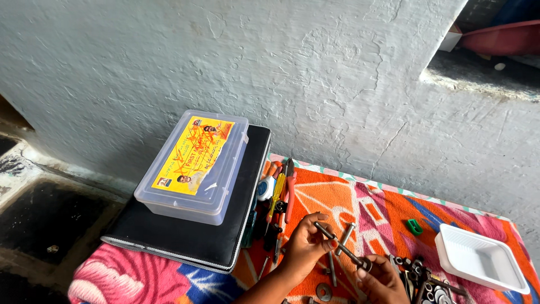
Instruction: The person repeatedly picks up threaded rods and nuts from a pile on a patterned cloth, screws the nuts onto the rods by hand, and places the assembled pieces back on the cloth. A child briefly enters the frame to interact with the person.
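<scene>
Left hand (306,242) and right hand (382,276) gripping a long bolt (340,246), near tools (275,197) on bright cloth (360,208).

Bolt (341,246): dull grey metal.
Box (194,166), beside the bolt: clear glossy plastic.
Cloth (360,202), under the bolt: printed fabric.

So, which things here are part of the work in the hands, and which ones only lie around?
In the work:
- left hand and right hand, both holding the long bolt
- loose bolts and washers beside the right hand

Lying about:
- clear plastic box on the black case
- screwdrivers and pliers
- white tray
- green clip
- patterned cloth
</scene>
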